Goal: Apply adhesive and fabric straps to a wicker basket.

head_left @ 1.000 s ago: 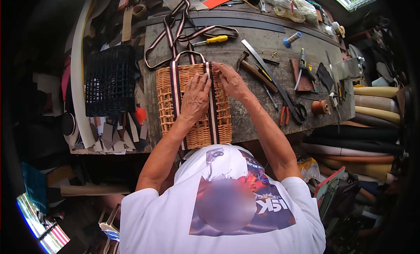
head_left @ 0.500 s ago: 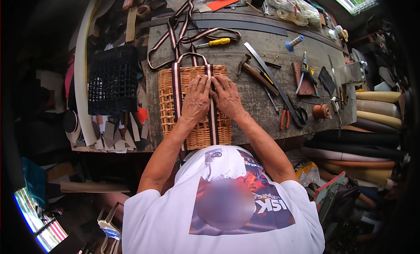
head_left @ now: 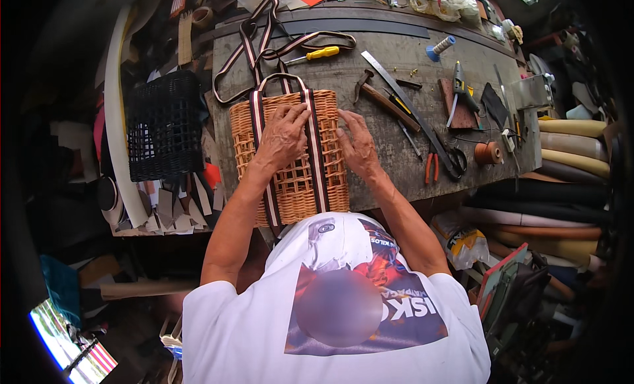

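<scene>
A tan woven wicker basket (head_left: 294, 186) lies flat on the workbench (head_left: 396, 159). Two brown-and-cream striped straps (head_left: 317, 159) run down its length and loop into a handle at its far end. My left hand (head_left: 282, 138) lies flat on the weave between the two straps, with its fingertips at the right strap. My right hand (head_left: 356, 143) presses, fingers spread, on the basket's right edge beside that strap. Neither hand grips anything.
A loose striped strap (head_left: 264, 43), a yellow-handled screwdriver (head_left: 317, 54), a hammer (head_left: 383, 100), a metal ruler (head_left: 396, 86), scissors (head_left: 452, 159), red pliers (head_left: 430, 167) and a thread spool (head_left: 489, 153) lie on the bench. A black mesh basket (head_left: 164, 126) stands at the left. Rolled material (head_left: 568, 146) is stacked at the right.
My right hand has slid from the basket's far right corner down along its right edge. My left hand stays on the weave, shifted slightly.
</scene>
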`<action>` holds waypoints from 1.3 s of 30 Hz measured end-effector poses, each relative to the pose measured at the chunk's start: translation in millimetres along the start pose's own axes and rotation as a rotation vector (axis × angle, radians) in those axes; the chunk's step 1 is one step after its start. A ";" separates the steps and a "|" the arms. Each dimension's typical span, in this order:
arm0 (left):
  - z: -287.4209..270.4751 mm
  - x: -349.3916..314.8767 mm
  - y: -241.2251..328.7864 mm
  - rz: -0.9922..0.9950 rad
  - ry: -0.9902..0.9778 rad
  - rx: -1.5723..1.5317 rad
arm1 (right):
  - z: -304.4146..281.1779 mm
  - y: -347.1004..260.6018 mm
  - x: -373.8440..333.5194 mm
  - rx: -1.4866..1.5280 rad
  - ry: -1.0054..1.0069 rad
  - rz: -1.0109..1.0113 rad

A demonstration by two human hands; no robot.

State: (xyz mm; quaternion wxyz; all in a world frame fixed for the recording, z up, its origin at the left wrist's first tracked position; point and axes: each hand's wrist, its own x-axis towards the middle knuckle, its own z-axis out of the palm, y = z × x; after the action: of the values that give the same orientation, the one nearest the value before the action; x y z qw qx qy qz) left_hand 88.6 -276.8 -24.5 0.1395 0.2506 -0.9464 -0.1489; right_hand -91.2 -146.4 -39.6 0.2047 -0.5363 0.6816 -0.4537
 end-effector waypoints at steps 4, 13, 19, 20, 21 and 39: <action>-5.3 9.5 -17.3 0.057 -0.034 -0.083 | -19.1 -8.6 -39.0 -0.109 -0.120 -0.044; 3.7 16.6 -0.3 0.054 0.038 0.016 | 0.1 -20.8 -60.5 -0.502 -0.304 -0.398; 15.6 4.0 -0.4 -0.020 0.093 0.177 | 1.2 -21.8 -66.2 -0.290 -0.241 -0.441; 17.9 3.8 0.7 -0.018 0.093 0.173 | -5.2 -20.6 -72.4 -0.293 -0.242 -0.439; 19.3 2.1 -1.2 -0.025 0.112 0.165 | -14.6 -17.7 -80.8 -0.254 -0.174 -0.338; 16.8 19.8 -19.2 -0.011 0.109 0.013 | -65.4 -21.4 -155.5 -0.010 -0.134 0.185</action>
State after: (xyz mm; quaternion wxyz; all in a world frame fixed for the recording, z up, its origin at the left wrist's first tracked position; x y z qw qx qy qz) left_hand 74.7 -299.4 -42.9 0.1883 0.2644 -0.9370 -0.1296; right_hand -76.6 22.0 -20.9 0.2881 -0.5013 0.7152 -0.3928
